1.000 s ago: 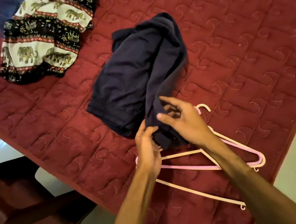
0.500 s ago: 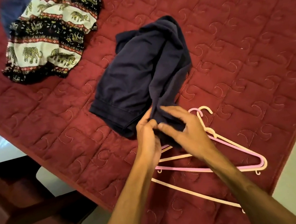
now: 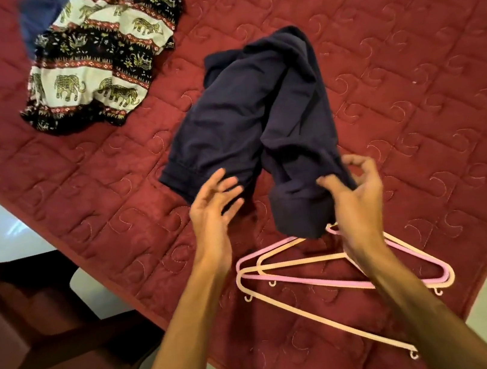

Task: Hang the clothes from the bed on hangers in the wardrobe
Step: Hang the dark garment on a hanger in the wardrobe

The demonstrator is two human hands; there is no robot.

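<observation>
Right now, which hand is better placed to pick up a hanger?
Left. The left hand is open and holds nothing, and the hangers lie on the bed close beside its wrist. The right hand has its grip on the navy trousers, holding one leg up.

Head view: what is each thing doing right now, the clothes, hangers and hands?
Navy garment: bunched on the bed, one end gripped.
Print garment: crumpled on the bed.
Hangers: lying flat, bare.
Left hand: open, fingers spread.
Right hand: grips navy garment's end.
</observation>
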